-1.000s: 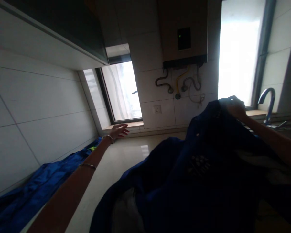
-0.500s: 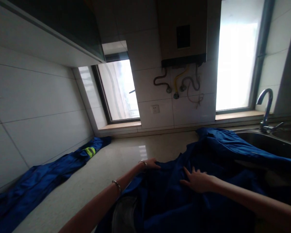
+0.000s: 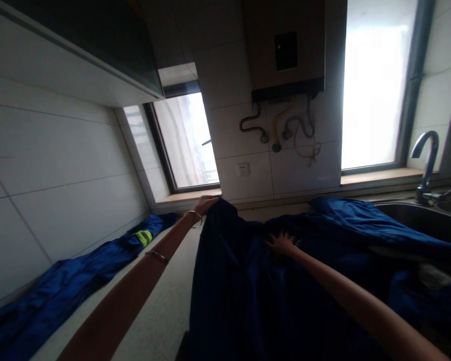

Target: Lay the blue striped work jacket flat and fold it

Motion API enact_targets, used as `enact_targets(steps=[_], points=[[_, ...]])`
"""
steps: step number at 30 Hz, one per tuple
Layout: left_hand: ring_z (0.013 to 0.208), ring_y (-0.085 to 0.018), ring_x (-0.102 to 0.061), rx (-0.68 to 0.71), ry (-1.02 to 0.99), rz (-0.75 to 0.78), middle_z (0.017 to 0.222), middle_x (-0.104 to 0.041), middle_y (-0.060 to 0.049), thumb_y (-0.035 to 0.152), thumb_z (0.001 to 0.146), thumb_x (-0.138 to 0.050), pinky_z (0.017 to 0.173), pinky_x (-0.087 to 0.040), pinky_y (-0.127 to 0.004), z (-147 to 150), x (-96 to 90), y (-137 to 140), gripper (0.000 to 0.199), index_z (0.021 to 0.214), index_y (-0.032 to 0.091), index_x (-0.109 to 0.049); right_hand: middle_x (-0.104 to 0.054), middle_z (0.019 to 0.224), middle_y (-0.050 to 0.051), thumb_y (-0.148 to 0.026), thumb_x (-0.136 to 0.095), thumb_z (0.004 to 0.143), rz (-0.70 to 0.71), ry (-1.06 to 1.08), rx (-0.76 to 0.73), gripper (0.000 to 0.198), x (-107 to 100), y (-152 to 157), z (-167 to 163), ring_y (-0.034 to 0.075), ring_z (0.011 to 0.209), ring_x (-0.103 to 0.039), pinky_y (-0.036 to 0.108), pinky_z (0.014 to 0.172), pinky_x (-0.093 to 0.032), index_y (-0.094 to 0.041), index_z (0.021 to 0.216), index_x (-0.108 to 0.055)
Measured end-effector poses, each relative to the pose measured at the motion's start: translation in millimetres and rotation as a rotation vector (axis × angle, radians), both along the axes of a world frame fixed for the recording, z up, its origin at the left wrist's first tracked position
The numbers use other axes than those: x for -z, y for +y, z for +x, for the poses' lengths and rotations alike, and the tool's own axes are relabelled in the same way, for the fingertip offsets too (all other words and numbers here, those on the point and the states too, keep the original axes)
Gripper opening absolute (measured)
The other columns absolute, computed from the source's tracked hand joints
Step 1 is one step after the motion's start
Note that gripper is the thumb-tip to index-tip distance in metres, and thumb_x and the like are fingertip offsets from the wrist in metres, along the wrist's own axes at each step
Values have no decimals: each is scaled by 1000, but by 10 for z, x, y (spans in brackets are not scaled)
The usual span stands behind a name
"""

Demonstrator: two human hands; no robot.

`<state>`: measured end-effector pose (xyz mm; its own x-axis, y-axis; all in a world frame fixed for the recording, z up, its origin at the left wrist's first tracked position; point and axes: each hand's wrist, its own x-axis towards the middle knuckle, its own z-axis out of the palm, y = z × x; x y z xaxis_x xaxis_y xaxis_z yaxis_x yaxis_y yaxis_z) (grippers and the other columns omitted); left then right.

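Where the desk (image 3: 156,303) is stretching toward the far wall (image 3: 255,183), the dark blue garment (image 3: 248,281) is lying across its middle and right, filling the lower centre of the head view. With the left hand (image 3: 206,204), I am holding the garment's far left corner near the left window (image 3: 188,140), the fingers standing narrow on the cloth. With the right hand (image 3: 283,244), I am touching the garment's upper middle, the fingers lying wide apart on the fabric. Two silvery bracelets (image 3: 158,256) are encircling the left arm.

To the right, a brighter blue fold (image 3: 346,213) is reaching to the sink (image 3: 400,215); I am seeing too little to tell whether it belongs to the same garment. A chrome faucet (image 3: 428,158) is rising behind the basin. To the left, a second blue garment (image 3: 78,271) is lying along the side wall (image 3: 52,145), showing a yellow-green band (image 3: 144,237). Farther out, a white socket (image 3: 242,169) is sitting below a wall unit (image 3: 285,55), from which a yellow pipe (image 3: 275,128) is descending, while a right window (image 3: 378,100) is glowing brightly.
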<state>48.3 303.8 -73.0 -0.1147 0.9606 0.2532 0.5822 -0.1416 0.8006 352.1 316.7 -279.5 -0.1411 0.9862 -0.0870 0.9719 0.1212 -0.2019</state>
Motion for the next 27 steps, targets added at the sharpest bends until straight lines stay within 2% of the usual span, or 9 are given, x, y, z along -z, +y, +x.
enact_targets(steps=[3,4,8,10,13,16,20,23,27], points=[[71,-20,-60,303,-121,-396,78,-67,-9,61,74,-55,66,-46,-31,103,275,-28,58,103,12,-62,-12,149,19,-79,-17,76,-4,4,-9,81,-78,220,-27,49,130,-11,68,92,-3,-34,143,-22],[71,-20,-60,307,-141,-448,79,-67,-10,65,73,-52,66,-47,-32,94,379,-40,61,104,13,-60,-13,149,18,-79,-20,76,-4,7,-23,80,-106,251,-11,48,131,-11,67,93,-4,-34,142,-23],[67,-21,-60,74,43,-518,78,-65,-11,74,66,-50,63,-48,-33,-141,748,-170,65,91,15,-62,-24,147,12,-68,-34,81,40,44,-84,65,-234,209,143,41,130,-21,57,99,-14,-35,137,-36],[68,-23,-61,162,52,-713,83,-66,-12,77,61,-51,63,-48,-35,-306,873,-308,67,89,17,-64,-31,144,10,-58,-39,85,61,60,-103,55,-325,127,209,37,128,-28,52,99,-20,-33,133,-44],[74,-23,-62,361,-116,-908,88,-66,-11,79,58,-52,68,-49,-36,-506,986,-551,72,94,18,-64,-40,137,14,-43,-38,89,79,59,-93,47,-498,-99,166,34,122,-38,51,97,-26,-25,131,-48],[79,-23,-63,380,-191,-892,92,-66,-10,77,58,-57,71,-50,-35,-603,1069,-727,70,96,18,-63,-52,126,17,-39,-27,93,139,86,-118,47,-679,-595,-72,29,114,-48,44,94,-33,-17,124,-54],[79,-23,-64,351,-141,-802,91,-67,-9,61,56,-72,67,-51,-33,-583,1207,-762,61,98,18,-61,-67,90,16,-63,-18,87,176,155,-354,70,-780,-1632,-425,27,86,-62,37,77,-45,-15,90,-69],[69,-20,-64,295,-114,-774,77,-67,-5,51,55,-77,62,-51,-30,-491,1258,-690,56,96,16,-61,-68,87,19,-76,-30,76,102,187,-439,77,-659,-2269,-534,31,81,-64,39,71,-48,-11,89,-70],[67,-18,-64,300,-235,-704,76,-68,-3,36,55,-80,61,-51,-27,-338,1173,-602,46,92,16,-61,-67,94,17,-70,-47,71,-56,311,-400,65,-255,-2591,-509,33,87,-64,40,75,-50,-14,95,-69]])
